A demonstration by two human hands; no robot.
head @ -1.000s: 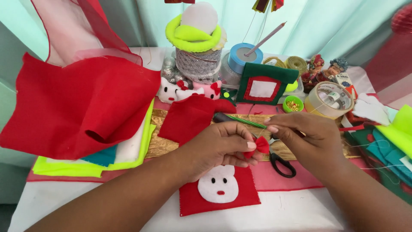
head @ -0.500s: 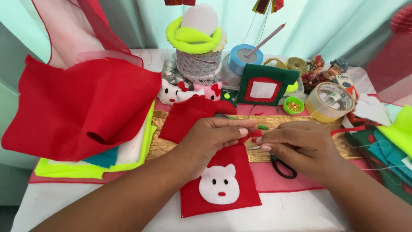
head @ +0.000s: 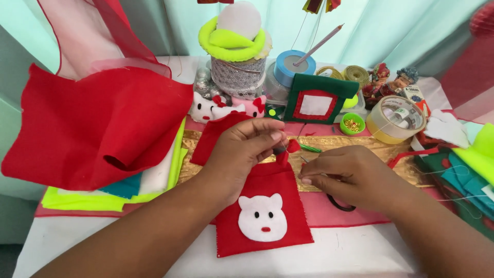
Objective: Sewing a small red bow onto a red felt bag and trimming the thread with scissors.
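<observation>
A red felt pouch (head: pixel 278 180) with a white bear face (head: pixel 262 217) lies flat on the table in front of me. My left hand (head: pixel 242 149) pinches a small red bow (head: pixel 289 149) just above the pouch's top edge. To its right, my right hand (head: pixel 355 175) has its fingers pinched on what looks like a thin needle (head: pixel 303 160) pointing toward the bow. A black scissors handle (head: pixel 340 204) shows from under the right hand.
A big red felt sheet (head: pixel 98 128) lies on a stack of coloured felt at left. Behind stand a lace roll with neon rings (head: pixel 237 62), blue tape (head: pixel 293 67), a green felt frame (head: pixel 316 100), cat plushies (head: pixel 216 109) and a clear tape roll (head: pixel 396 119). More felt (head: pixel 473 159) lies at right.
My left hand has carried the red bow up and away from me to the pouch's top edge. The pouch with the bear face now shows fully. My right hand stays close beside it.
</observation>
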